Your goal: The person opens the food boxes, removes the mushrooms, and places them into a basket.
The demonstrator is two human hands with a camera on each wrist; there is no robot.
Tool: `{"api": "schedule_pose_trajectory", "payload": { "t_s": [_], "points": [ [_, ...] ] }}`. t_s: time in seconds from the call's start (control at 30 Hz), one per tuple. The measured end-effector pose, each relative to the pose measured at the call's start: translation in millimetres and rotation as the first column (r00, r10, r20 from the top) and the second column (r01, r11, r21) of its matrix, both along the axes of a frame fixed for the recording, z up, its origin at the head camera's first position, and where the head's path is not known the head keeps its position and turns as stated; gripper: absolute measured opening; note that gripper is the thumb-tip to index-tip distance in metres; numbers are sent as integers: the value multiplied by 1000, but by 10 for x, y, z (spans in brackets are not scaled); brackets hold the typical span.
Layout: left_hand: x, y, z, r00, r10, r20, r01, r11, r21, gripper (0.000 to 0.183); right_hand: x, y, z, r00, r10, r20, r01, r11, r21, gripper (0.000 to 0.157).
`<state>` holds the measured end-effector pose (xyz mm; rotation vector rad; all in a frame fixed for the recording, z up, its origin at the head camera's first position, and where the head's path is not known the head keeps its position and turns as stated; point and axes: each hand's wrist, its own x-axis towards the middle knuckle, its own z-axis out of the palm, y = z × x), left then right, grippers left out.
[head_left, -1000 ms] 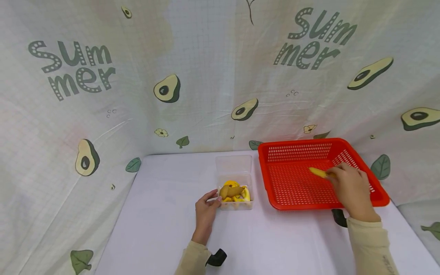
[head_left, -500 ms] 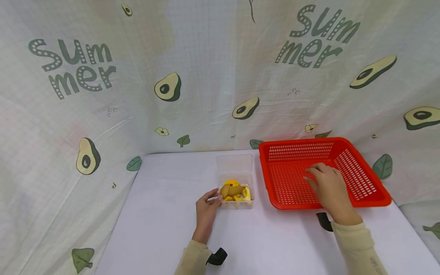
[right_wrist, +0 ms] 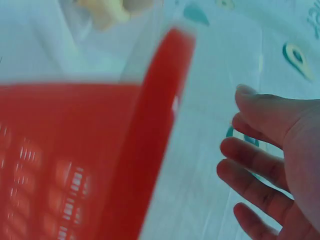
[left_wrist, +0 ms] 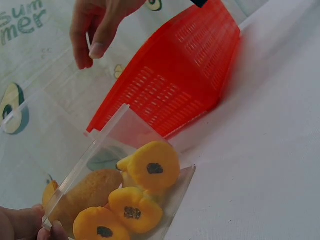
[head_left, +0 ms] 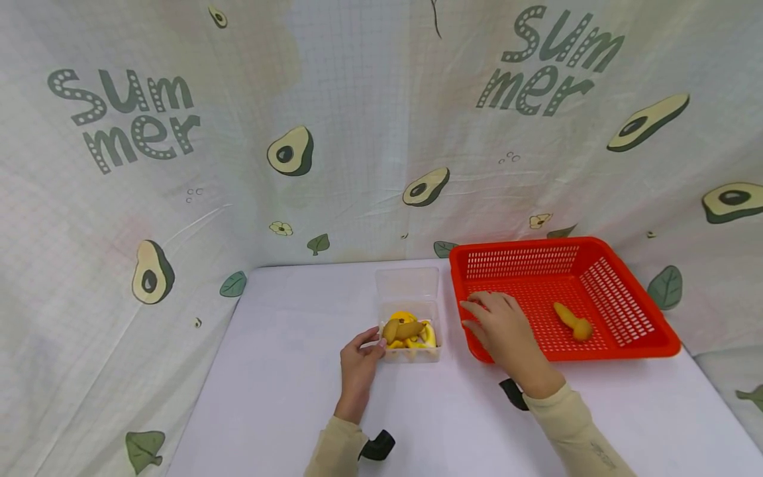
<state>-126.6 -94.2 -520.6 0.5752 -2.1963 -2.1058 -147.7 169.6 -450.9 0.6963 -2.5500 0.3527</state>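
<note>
In the head view a small clear plastic box (head_left: 411,356) stands with its lid up. Inside lie several yellow pear-shaped pieces (left_wrist: 159,167) with dark end patches, and brown potato-like pieces (left_wrist: 92,192) on top. My left hand (head_left: 357,371) holds the box's left wall between thumb and fingers. My right hand (head_left: 507,338) hovers over the left part of a red plastic basket (head_left: 646,315), fingers loosely bent and holding nothing. On the basket floor lies a long yellow piece (head_left: 563,313) with a rounder, browner lump (head_left: 582,329) at its near end.
The basket stands right of the box, its raised rim between the two. Both rest on a white table (head_left: 286,331). A printed cloth (head_left: 357,132) hangs behind and along the sides. Black curved parts (head_left: 377,445) stick out beside each wrist.
My right hand has let go of the yellow piece, which now lies in the basket, and has moved left toward the box. My left hand has stayed at the box.
</note>
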Motion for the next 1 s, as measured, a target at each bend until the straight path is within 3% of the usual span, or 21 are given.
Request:
{"api": "schedule_pose_trajectory", "payload": {
  "t_s": [0.2, 0.43, 1.0],
  "points": [
    [-10, 0, -9, 1000, 3, 0, -3, 1000, -4, 31, 4, -259, -34, 995, 90, -44, -89, 996, 27, 38],
    [-6, -1, -26, 1000, 3, -8, -3, 1000, -15, 30, 14, -469, -99, 989, 140, -38, -138, 989, 51, 42],
    [0, 3, -51, 1000, -1, -22, 1, 1000, -2, 31, -36, -777, -289, 990, 135, 32, -138, 984, 117, 34]
  ]
}}
